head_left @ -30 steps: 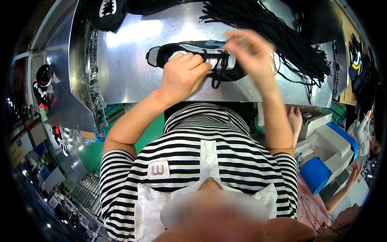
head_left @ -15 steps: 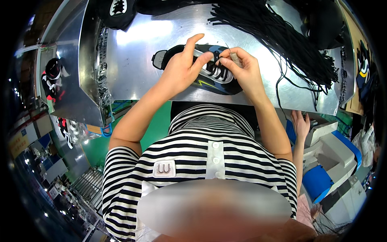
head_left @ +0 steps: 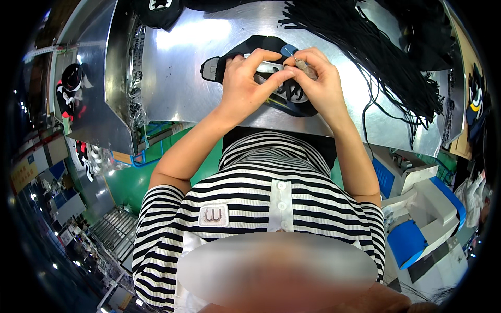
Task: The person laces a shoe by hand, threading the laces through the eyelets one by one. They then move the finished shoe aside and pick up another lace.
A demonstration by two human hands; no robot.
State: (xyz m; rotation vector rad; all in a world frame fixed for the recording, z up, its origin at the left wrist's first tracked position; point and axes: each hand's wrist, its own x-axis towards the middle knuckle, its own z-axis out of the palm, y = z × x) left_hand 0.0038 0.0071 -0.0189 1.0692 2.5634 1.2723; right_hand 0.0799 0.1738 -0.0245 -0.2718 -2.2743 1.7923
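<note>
A black sneaker upper (head_left: pixel 297 108) with grey and blue panels and black laces lies near the front edge of the metal table, its heel tab to the left. My left hand (head_left: pixel 249 78) is closed over its middle, some fingers curled into the shoe opening. The left thumb reaches across to the right fingertips at the lacing. In my right hand (head_left: pixel 319 78), pinched between thumb and fingers, is a small tool with a beige wrapped handle (head_left: pixel 305 68). The lace between the fingertips is mostly hidden.
A thick bundle of black laces (head_left: pixel 370 57) spreads across the table's right side, some ends hanging over the front edge. Further dark shoe uppers (head_left: pixel 159 13) lie at the far left. A grey and blue machine (head_left: pixel 417 208) stands at lower right.
My left hand has gone from spread fingers to curled around the sneaker upper. The upper's far side now rises higher. Another person's hand at the right has left the view.
</note>
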